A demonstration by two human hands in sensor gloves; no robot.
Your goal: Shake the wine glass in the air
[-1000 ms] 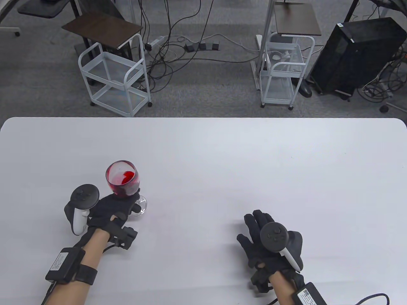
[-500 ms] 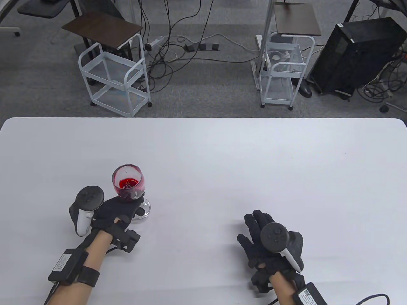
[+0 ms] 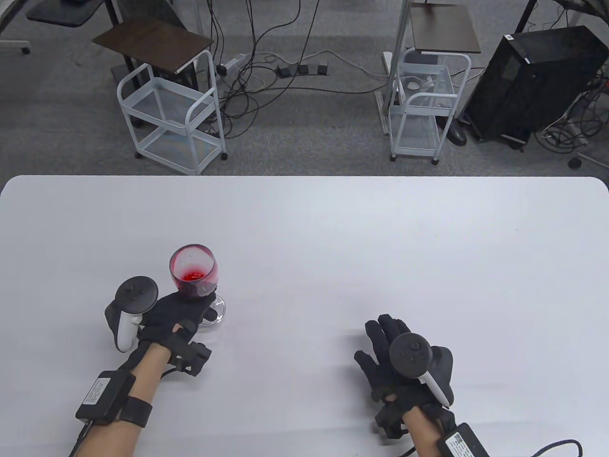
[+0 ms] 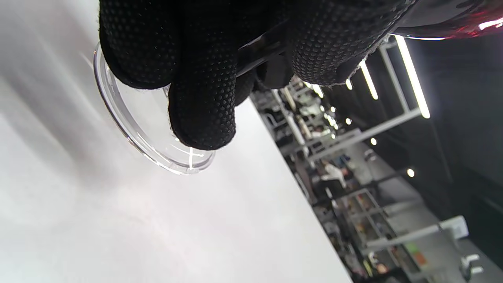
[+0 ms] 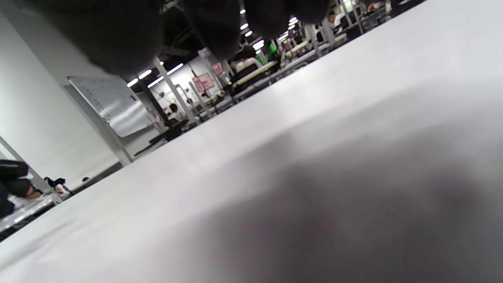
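Observation:
A wine glass (image 3: 192, 272) with red liquid in its bowl is at the table's left front. My left hand (image 3: 178, 309) grips it by the stem, fingers wrapped just under the bowl. Its clear round foot (image 3: 213, 312) shows past my fingers, and in the left wrist view the foot (image 4: 149, 137) sits just above or on the white table; I cannot tell which. My right hand (image 3: 387, 352) rests flat on the table at the right front, fingers spread, holding nothing.
The white table (image 3: 333, 238) spans the view. Beyond its far edge, on the floor, stand two white wire carts (image 3: 171, 119) (image 3: 423, 104), a black computer case (image 3: 528, 81) and loose cables.
My left hand has carried the glass a little to the right and set it more upright; the red liquid has settled toward the bowl's bottom. My right hand has not moved.

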